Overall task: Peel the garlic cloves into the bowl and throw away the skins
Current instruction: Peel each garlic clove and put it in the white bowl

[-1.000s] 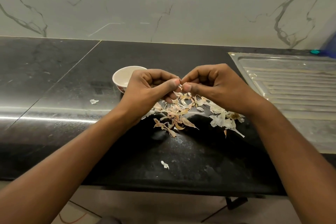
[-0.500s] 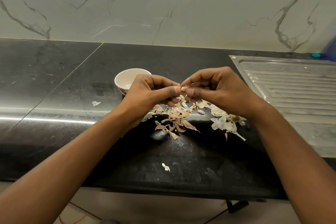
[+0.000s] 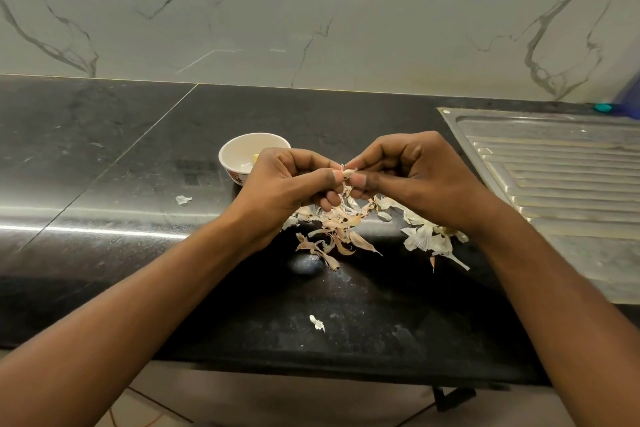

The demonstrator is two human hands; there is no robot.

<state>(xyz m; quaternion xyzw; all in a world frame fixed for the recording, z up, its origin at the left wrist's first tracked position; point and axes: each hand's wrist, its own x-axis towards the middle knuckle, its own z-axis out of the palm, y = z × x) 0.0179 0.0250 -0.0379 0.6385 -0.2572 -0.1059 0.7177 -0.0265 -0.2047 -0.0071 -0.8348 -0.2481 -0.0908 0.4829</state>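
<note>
Both hands meet above the black counter around one small garlic clove (image 3: 348,172), pale with loose skin at its tip. My left hand (image 3: 291,184) pinches it between thumb and curled fingers. My right hand (image 3: 412,173) pinches the same clove from the other side. A small white bowl (image 3: 239,152) stands just behind my left hand, with a peeled clove partly showing inside. A heap of dry garlic skins (image 3: 337,236) lies on the counter under the hands, and a whiter clump of skins (image 3: 429,239) sits below my right wrist.
A steel sink drainboard (image 3: 561,177) fills the right side. Stray skin bits lie at the left (image 3: 183,199) and near the counter's front edge (image 3: 317,322). A marble wall rises behind the black counter (image 3: 104,149). A teal cap (image 3: 603,107) sits at the far right.
Both hands have stayed together on the clove, shifting only slightly. The clove's tip shows more between the fingertips now.
</note>
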